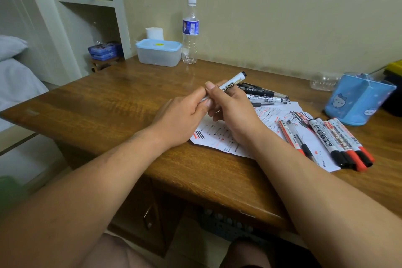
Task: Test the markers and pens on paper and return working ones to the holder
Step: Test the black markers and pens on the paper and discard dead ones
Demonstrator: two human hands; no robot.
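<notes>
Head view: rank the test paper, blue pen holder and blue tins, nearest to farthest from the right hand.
1. Test paper, directly beneath the right hand, which grips the whiteboard marker.
2. Blue pen holder, at the far right of the desk.
3. Blue tins, past the desk's far left corner.

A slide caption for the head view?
Left hand and right hand grip one whiteboard marker by the scribbled paper.

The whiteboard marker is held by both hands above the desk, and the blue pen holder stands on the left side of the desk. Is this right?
Not quite. In the head view the blue pen holder stands on the right side of the desk, not the left. The left hand and the right hand do both hold the whiteboard marker.
</notes>
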